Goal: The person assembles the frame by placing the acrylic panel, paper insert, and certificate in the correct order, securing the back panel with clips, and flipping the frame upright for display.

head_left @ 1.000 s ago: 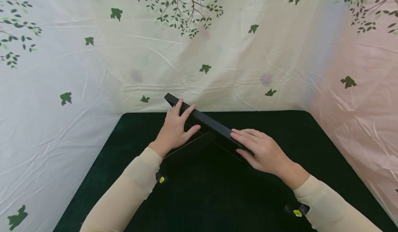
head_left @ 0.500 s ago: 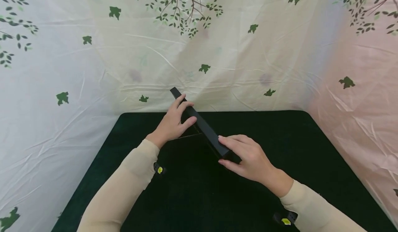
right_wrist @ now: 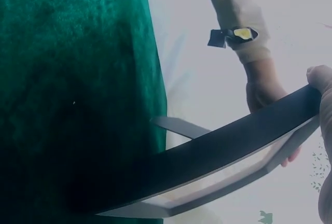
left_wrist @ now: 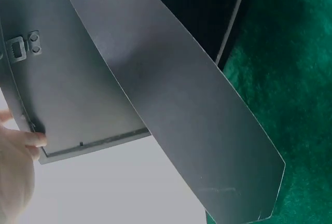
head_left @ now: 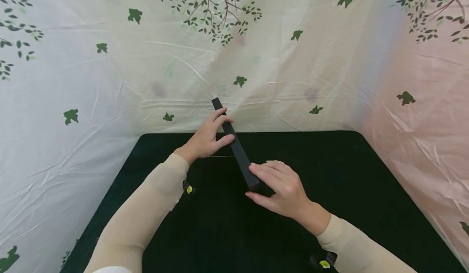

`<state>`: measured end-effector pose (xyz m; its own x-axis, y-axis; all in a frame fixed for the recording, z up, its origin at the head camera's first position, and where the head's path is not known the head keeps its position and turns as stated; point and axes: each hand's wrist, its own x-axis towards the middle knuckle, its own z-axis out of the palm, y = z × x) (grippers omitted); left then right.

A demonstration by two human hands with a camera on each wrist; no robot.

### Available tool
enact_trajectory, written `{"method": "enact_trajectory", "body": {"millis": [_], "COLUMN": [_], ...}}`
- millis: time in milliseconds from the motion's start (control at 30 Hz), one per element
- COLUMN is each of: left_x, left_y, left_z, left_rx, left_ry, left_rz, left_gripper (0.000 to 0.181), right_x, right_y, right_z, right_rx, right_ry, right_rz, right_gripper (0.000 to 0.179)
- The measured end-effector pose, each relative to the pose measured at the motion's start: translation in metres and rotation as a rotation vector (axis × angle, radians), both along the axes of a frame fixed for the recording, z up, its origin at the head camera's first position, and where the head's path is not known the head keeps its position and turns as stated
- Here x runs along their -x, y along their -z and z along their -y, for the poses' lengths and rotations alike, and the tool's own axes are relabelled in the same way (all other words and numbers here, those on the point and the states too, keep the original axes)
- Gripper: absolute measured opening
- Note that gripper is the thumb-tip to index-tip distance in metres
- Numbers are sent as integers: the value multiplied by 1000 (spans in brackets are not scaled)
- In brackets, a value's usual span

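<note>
Both hands hold a black picture frame (head_left: 238, 151) up over the dark green table, so the head view shows mostly its narrow edge. My left hand (head_left: 207, 138) grips the upper part, with fingers over the edge and the thumb on the near side. Lower down, my right hand (head_left: 282, 189) grips the edge near the bottom corner, fingers on top and thumb below. In the left wrist view, the easel-style stand leg (left_wrist: 176, 105) sticks out from the frame's dark back (left_wrist: 88, 89), which has a small metal hanger (left_wrist: 16, 49). The right wrist view shows the frame's open-looking, pale front side.
The table (head_left: 220, 232) is covered in dark green cloth. Behind it and at both sides hang pale curtains (head_left: 286, 69) printed with leaves and branches. A small black tracker with a yellow mark (head_left: 188, 188) sits at the left wrist, another (head_left: 325, 263) at the right.
The frame has turned steeper, its upper end swinging up and right, its lower end left. My right hand has moved left and down with it; my left hand has shifted only slightly.
</note>
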<state>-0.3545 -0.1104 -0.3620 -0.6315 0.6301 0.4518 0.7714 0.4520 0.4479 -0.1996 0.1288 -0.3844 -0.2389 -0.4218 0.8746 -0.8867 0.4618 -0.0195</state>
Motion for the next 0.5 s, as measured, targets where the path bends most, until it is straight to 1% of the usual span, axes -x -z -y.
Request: {"method": "enact_trajectory", "body": {"millis": [133,367,500], "left_x": [5,14,18], "left_y": [2,5,7], "left_z": [-2,-9,-8], "left_rx": [9,0,-10], "left_ry": [29,59,78], "left_rz": [14,28,36], "left_gripper": [55,57,61], "right_x": [0,2,4], "right_y": [2,6,7], "right_z": [3,5,8], "right_rx": [-1,7,13], "right_ry": [27,71,73], "right_rz": [19,29,36], "right_gripper": [52,53,54]}}
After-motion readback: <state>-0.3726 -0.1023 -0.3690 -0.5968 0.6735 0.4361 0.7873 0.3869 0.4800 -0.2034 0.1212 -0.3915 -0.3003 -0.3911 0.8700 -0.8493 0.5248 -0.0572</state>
